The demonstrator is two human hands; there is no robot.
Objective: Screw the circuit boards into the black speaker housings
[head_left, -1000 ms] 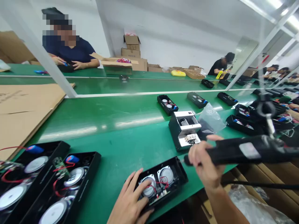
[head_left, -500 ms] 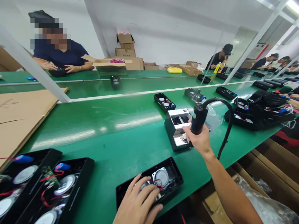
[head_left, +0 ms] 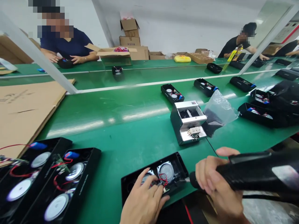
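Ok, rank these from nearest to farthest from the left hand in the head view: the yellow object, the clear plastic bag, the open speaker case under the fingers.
1. Open speaker case, touching the left hand.
2. Clear plastic bag, mid-table, right.
3. Yellow object, far bench.

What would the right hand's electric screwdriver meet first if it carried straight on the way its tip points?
Probably the right end of the open speaker housing: the electric screwdriver in the right hand points left at it, though depth is unclear.

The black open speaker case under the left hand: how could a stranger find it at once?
On the green conveyor belt, look at the near edge, in front of the silver metal box. The black open speaker case lies alone there, under the left hand, unlike the pair further left.
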